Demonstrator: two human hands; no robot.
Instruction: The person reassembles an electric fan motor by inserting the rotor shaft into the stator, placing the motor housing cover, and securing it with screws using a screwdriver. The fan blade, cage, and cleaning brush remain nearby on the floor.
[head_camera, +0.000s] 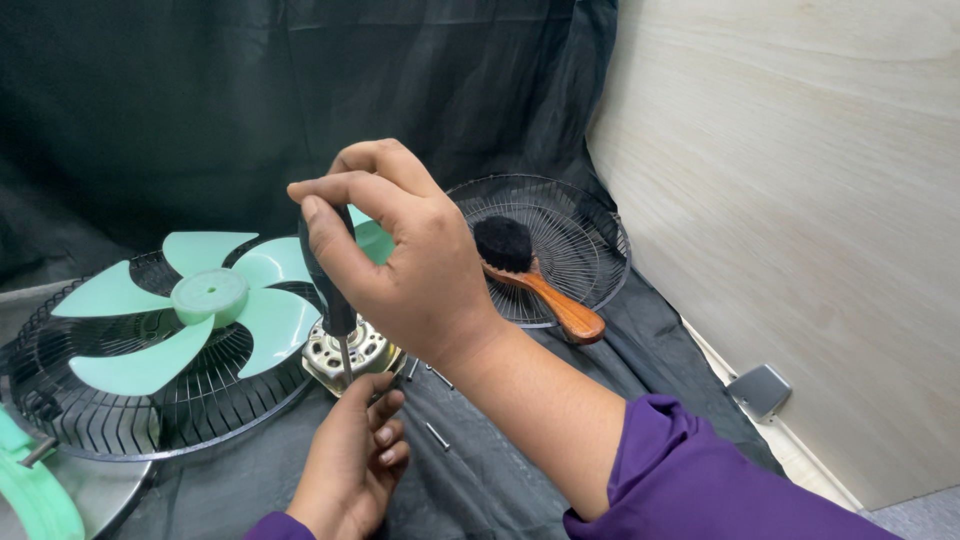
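Two hands worked at a fan motor (352, 350) near centre: the right hand (405, 265) closed around a black-handled screwdriver (335, 290), the left hand (350, 460), fingers curled, touched the motor's near edge. Right-hand fingers hid most of the handle; the tip was hard to make out.

The right hand (400, 250) covers most of the screwdriver (335, 300) handle, and the tip's contact with the motor (350, 352) is too small to tell. The light green part (35, 490) runs off the bottom left edge, and the left hand (350, 460) is cut off at the wrist.
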